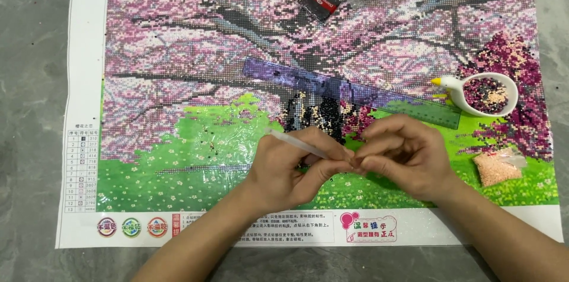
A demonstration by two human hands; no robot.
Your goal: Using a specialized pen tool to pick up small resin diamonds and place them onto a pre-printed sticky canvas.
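Left hand [284, 166] clamped on white pen [302, 144]; right hand [403, 154] fingertips pinched together at pen tip, over diamond-painting canvas [178, 80]. Small dark patch of beads placed mid-canvas; most cells bare. Bead tray [459, 89] filled, near right.

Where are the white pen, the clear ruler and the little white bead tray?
white pen [291, 141], head view, middle of its barrel.
clear ruler [349, 91], head view, middle of its strip.
white bead tray [513, 90], head view, right rim.

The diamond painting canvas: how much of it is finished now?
Only a small patch of beads sits on the canvas. The left hand holds the white pen, the right hand touching its tip. The tray still holds beads; most remains unfilled.
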